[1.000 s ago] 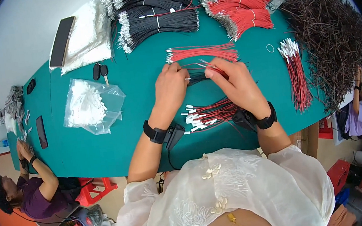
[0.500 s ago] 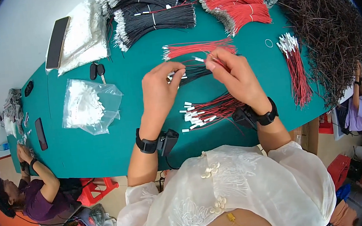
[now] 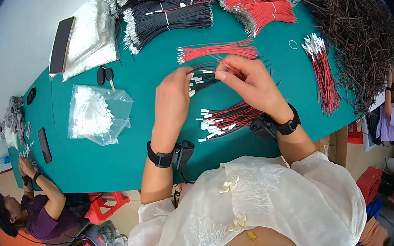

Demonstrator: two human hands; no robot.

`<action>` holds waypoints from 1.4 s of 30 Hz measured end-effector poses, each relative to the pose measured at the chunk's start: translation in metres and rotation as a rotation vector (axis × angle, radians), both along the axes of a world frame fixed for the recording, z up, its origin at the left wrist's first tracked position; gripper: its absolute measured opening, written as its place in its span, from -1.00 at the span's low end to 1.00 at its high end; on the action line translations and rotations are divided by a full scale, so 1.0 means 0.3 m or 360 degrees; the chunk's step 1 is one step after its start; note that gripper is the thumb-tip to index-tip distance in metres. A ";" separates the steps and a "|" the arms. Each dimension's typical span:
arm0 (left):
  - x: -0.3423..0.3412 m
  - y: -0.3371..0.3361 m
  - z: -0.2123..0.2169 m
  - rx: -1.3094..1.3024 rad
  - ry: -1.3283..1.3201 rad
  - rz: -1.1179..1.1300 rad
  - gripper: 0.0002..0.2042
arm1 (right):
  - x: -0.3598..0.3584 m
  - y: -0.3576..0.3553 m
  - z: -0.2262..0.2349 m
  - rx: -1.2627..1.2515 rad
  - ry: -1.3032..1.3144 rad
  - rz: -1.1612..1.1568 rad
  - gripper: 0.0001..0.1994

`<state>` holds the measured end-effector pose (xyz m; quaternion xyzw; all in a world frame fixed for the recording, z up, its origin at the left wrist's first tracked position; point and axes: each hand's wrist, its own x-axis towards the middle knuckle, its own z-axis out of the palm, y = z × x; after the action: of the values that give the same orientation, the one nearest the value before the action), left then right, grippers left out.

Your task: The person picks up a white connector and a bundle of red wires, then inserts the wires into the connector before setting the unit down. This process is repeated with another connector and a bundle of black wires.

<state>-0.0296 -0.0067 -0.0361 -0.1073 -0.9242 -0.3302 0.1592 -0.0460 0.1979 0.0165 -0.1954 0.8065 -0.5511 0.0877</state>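
Head view: right hand [image 3: 253, 81], pinching red wires [image 3: 235, 72], partly hides black wires [image 3: 209, 82]; left hand [image 3: 172, 94], grip unclear.

This looks like a workshop for assembling wires by hand. A broad green work table [image 3: 129, 164] spans the frame, with tied black bundles [image 3: 170, 20] and red bundles [image 3: 272, 13] stacked along the top. A clear bag of white connectors [image 3: 91, 113] lies centre left, and a right hand [image 3: 258, 84] holds thin red wires [image 3: 235, 71] mid-frame. At far left a co-worker [image 3: 47, 215] sits with hands over the table.
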 end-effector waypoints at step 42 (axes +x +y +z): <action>0.103 0.033 0.141 0.1919 -0.0521 -0.0142 -0.91 | 0.042 -0.034 0.043 -0.0416 -0.0196 -0.0052 -0.91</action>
<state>0.0012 0.0030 0.0060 0.0148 -0.5824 -0.8120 0.0341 -0.0334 0.1878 0.0295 -0.1576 0.7241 -0.6636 0.1019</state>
